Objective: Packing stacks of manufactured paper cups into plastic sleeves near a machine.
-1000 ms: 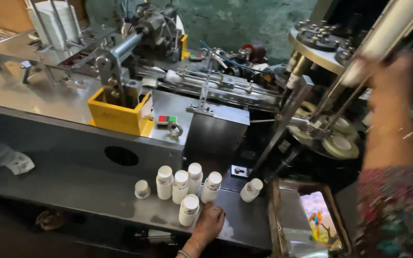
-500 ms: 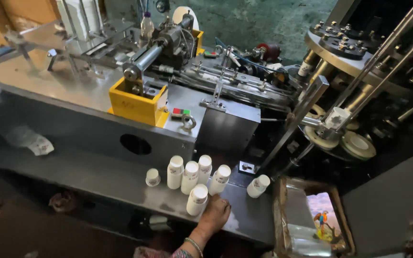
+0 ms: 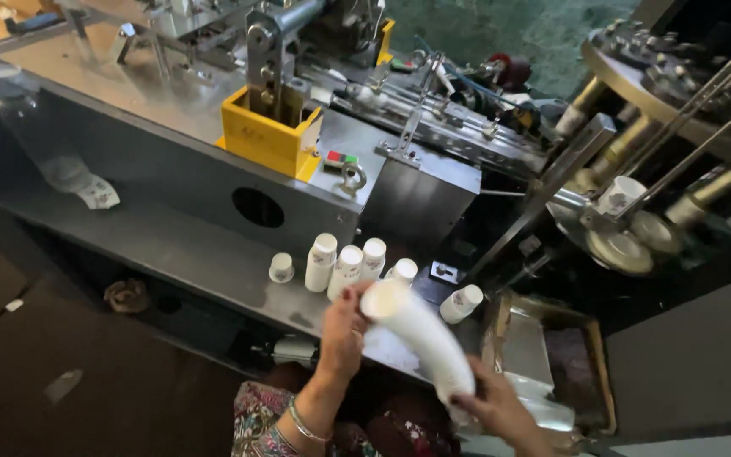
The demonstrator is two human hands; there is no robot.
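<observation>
Cup stack (image 3: 420,338), white paper, curved | both hands' fingers clenched round it | steel shelf (image 3: 179,254)

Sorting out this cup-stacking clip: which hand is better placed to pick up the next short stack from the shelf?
Probably the left hand: it only touches the top of the long cup stack, close to the short stacks. The right hand grips the bottom end.

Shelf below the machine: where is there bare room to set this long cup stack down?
The shelf is bare from the crumpled wrapper to the single short cup. It is crowded from the standing cup stacks to the tipped cup. The left hand and right hand hold the long cup stack over that end.
</observation>
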